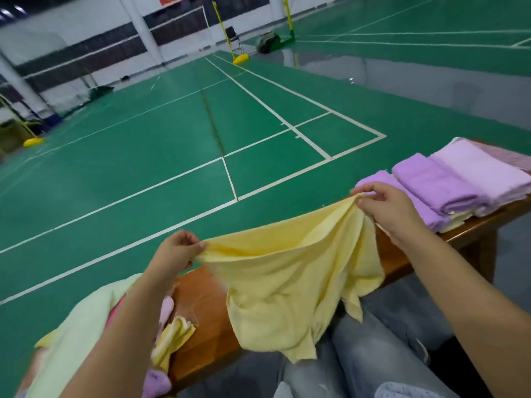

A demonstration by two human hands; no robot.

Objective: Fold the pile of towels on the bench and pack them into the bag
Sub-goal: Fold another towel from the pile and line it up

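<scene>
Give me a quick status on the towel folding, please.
Left hand and right hand each pinch a corner of the yellow towel, spread above the bench. Folded purple towels stacked right. Unfolded pile left. No bag visible.

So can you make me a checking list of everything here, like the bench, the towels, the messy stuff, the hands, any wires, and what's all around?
Surface: wooden bench, brown and glossy, bare in the middle.
Job's things: yellow towel held up and spread, lower part hanging over the bench edge; folded purple towels stacked at the right end; unfolded pile at the left end. The bag is not seen.
Clutter: nothing seen.
Hands: left hand pinches one corner of the yellow towel; right hand pinches the other.
Cables: nothing seen.
Surroundings: green court floor with white lines; yellow net posts far off; person's jeans below.
</scene>
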